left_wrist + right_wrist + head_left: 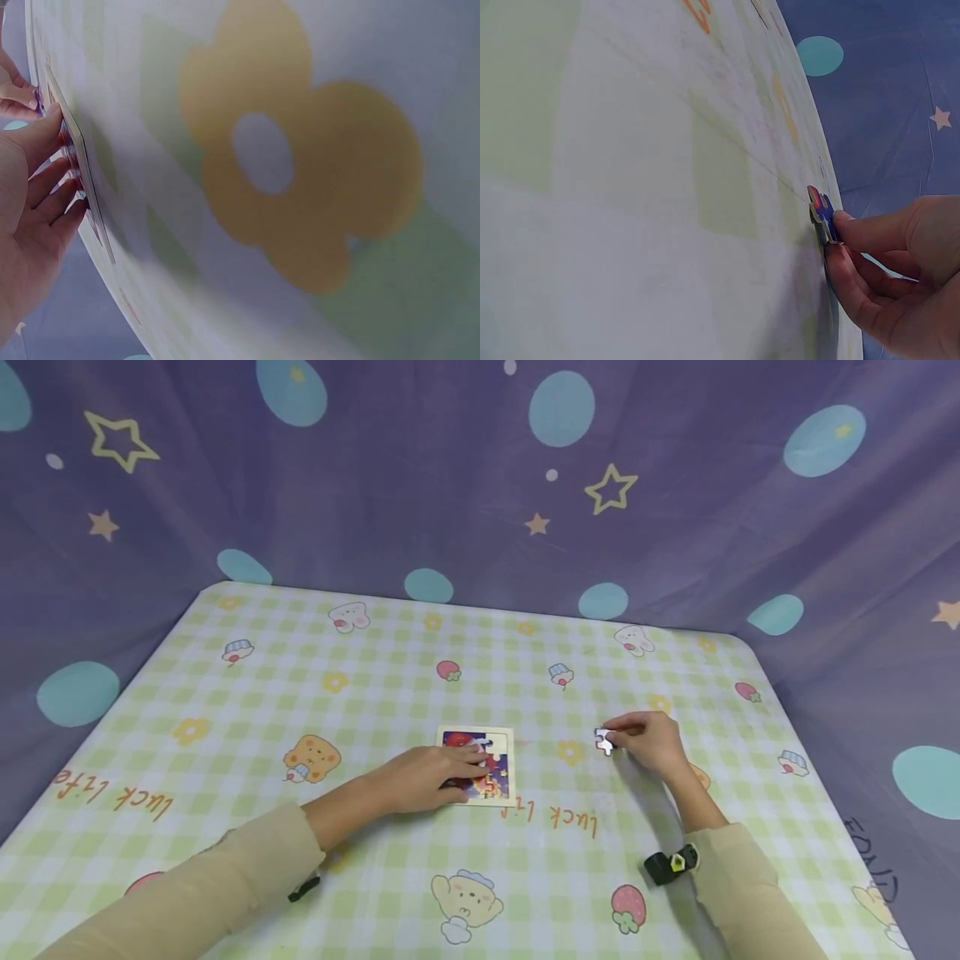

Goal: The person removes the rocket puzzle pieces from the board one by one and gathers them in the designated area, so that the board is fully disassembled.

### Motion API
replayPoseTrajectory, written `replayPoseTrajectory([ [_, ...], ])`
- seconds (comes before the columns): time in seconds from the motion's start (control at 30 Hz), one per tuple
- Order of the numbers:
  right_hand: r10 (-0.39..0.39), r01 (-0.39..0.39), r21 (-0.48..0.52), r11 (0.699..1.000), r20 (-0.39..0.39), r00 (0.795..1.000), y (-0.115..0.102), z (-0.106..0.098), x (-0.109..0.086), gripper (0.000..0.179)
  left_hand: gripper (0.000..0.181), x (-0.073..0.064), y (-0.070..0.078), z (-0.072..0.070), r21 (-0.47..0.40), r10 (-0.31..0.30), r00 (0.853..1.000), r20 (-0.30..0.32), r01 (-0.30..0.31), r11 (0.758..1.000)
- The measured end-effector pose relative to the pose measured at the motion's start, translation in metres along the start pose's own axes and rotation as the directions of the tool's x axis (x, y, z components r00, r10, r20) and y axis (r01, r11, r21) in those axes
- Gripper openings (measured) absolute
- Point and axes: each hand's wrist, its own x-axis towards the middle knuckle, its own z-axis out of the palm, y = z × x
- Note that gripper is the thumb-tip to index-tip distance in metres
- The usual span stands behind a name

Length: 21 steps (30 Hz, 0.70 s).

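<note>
A small square jigsaw puzzle (493, 766) in a pale frame (476, 728) lies near the middle of the table. Its picture is red, purple and yellow, with a bare pale patch at the upper right. My left hand (423, 779) rests across the puzzle's left part, fingers extended and hiding some of it. In the left wrist view the fingers (56, 202) lie on the puzzle's face. Off to the right, my right hand (652, 743) pinches a loose puzzle piece (603, 741) between thumb and fingertips. The right wrist view shows red and blue on this piece (821, 210), held close over the tablecloth.
A green-and-white checked tablecloth (375, 693) with printed bears, flowers and strawberries covers the table. Purple curtain fabric (450, 485) with stars and blue ovals hangs behind and at the sides. A black wrist device (670, 864) sits by the right sleeve.
</note>
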Motion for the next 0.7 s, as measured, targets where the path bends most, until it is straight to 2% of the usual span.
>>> replayPoseTrajectory([
  [0.4, -0.048, 0.048, -0.001, 0.999, -0.048, 0.998, 0.0004, 0.0024, -0.0026, 0.014, 0.043, -0.0018, 0.0032, -0.001, 0.01, -0.009, 1.0, -0.007, 0.009, 1.0],
  [0.7, -0.047, 0.045, -0.023, 0.999, -0.063, 0.997, -0.0003, 0.0032, -0.0057, 0.013, 0.041, -0.0048, 0.0058, 0.003, 0.048, 0.019, 1.0, -0.025, -0.017, 0.999],
])
